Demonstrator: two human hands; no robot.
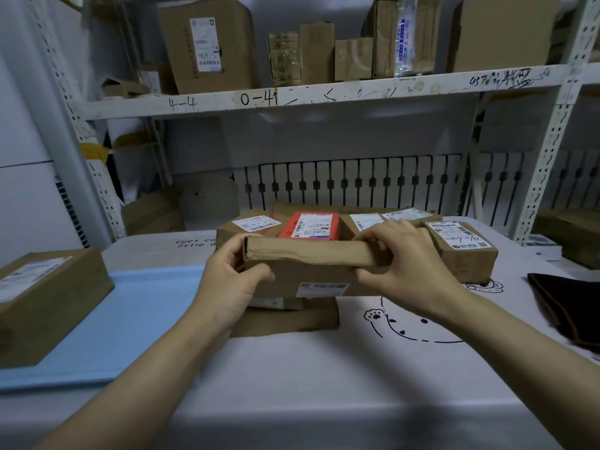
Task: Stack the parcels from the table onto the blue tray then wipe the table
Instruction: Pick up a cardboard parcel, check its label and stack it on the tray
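Two hands hold one brown box over the table.

The table (324, 368) has a blue tray (136, 319) at its left. The long brown box (308, 264) is above other boxes. The left hand (233, 280) and right hand (406, 264) curl round its ends.

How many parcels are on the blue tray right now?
1: a brown box sits on the left end of the blue tray. The tray runs past the frame's left edge, so more could be hidden there.
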